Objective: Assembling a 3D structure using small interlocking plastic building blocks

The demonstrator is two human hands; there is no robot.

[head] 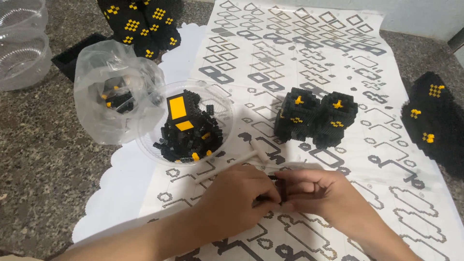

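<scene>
Near the bench edge, the left hand [241, 195] and right hand [316, 193] pinch a small black brick piece [279, 189] together over the instruction sheet [338, 58], one block [316, 116] built, loose bricks [188, 135] still filling the bowl [145, 140].

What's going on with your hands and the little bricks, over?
Left hand and right hand pinch small black brick piece together. Brick bowl beside. Nothing blocking.

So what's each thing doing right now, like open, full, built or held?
left hand: pinching small black bricks
right hand: pinching the same bricks
small black bricks: held between both hands
clear bowl: holds loose bricks
plastic bag: open, few pieces inside
black block model: standing, partly built
instruction sheet: spread flat
</scene>
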